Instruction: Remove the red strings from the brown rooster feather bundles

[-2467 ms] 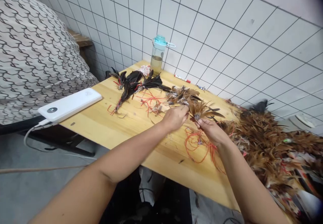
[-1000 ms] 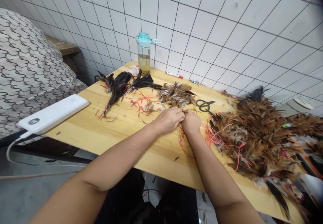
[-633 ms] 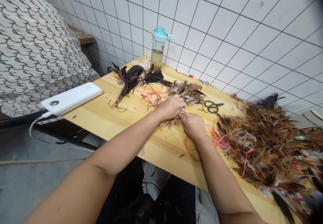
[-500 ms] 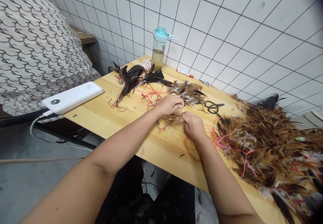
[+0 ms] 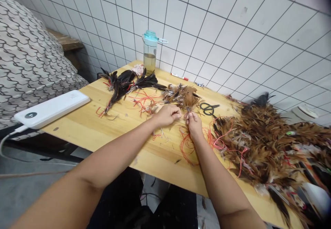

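My right hand pinches the base of a small brown feather bunch, its tips fanning upward. Red string hangs and loops on the table below that hand. My left hand is just to the left, a small gap away, with fingers curled closed; whatever they hold, if anything, is hidden. Behind the held bunch lies a pile of brown and grey feathers. Cut lengths of red string lie beyond my left hand. Black-handled scissors rest to the right of the bunch.
A large heap of brown feathers covers the table's right side. Black feather bunches lie at the far left near a water bottle. A white power bank with a cable sits at the left edge. A red-capped marker lies by the tiled wall.
My hands have moved apart. The feather bunch, low between both hands before, now stands upright in my right hand. The view has shifted to the right.
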Available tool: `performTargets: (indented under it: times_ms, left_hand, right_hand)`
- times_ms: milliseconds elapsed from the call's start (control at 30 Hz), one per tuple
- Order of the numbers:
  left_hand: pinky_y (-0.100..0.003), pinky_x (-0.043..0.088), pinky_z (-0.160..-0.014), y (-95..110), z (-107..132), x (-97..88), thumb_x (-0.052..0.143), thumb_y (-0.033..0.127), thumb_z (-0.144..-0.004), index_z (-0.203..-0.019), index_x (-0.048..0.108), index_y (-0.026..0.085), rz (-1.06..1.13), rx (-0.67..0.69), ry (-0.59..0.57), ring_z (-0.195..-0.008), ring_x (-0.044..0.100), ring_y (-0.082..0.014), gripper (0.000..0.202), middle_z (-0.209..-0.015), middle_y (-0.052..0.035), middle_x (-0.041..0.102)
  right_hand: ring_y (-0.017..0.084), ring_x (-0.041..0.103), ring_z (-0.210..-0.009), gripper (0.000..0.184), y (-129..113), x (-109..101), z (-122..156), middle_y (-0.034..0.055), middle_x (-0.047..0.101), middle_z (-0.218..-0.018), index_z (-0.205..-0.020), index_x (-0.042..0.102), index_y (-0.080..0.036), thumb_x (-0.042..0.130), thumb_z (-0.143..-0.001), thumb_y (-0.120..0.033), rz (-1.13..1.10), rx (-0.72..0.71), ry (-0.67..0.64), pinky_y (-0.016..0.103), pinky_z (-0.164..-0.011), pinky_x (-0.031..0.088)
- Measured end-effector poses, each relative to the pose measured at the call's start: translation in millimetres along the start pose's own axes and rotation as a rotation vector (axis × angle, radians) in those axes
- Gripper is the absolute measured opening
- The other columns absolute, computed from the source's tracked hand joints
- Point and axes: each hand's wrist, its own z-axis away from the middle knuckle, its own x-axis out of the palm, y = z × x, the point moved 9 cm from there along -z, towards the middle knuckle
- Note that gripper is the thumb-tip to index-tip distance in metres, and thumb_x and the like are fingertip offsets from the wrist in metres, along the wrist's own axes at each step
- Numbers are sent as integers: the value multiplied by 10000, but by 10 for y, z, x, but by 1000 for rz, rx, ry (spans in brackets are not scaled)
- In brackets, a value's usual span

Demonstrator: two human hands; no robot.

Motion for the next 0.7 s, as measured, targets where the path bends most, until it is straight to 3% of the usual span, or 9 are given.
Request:
performTargets:
  times_ms: [100, 200, 333, 433, 567, 700]
  left_hand:
    - [-256, 423, -731, -63, -1, -44, 543, 189, -835, -759, 659, 155, 17, -46, 73, -741, 567, -134, 143, -775, -16, 660]
    - [-263, 440, -729, -146, 5, -87, 526, 205, -844, -779, 662, 147, 10, -121, 130, -733, 577, -143, 162, -793, -36, 673]
    - [-266, 455, -716, -212, -2, -27, 503, 120, -794, -765, 690, 149, 2, -184, 61, -705, 608, -162, 192, -756, -43, 693]
    - [-270, 462, -711, -213, -12, 21, 495, 104, -775, -678, 685, 154, -7, -179, 3, -665, 610, -167, 219, -689, -41, 687]
    - [-295, 479, -713, -272, -2, -24, 519, 108, -747, -693, 690, 140, 27, -231, 61, -690, 620, -183, 182, -716, -55, 701]
    - [-275, 489, -670, -389, 37, -75, 565, 107, -674, -753, 687, 131, 326, -308, 170, -690, 615, -161, 147, -738, -35, 698]
  right_hand:
    - [95, 324, -495, 425, 31, 70, 1, -28, 471, -616, -659, 469, -225, 533, -758, -633, -98, 59, -61, 252, -495, 248]
    - [84, 319, -501, 434, -25, 231, 72, -24, 492, -633, -655, 494, -212, 581, -736, -630, -187, 92, -205, 242, -496, 241]
    - [90, 338, -520, 437, -87, 401, 187, -28, 482, -606, -684, 571, -196, 616, -731, -628, -178, 108, -367, 239, -515, 271]
    - [89, 336, -522, 465, -90, 432, 211, -24, 505, -618, -686, 577, -194, 621, -718, -656, -196, 120, -399, 238, -516, 282]
    - [83, 332, -524, 481, -113, 444, 221, -16, 541, -639, -643, 546, -194, 641, -707, -661, -228, 116, -423, 235, -524, 292]
    - [87, 356, -528, 452, -116, 469, 237, -21, 534, -631, -640, 541, -198, 609, -746, -632, -162, 81, -458, 241, -547, 331]
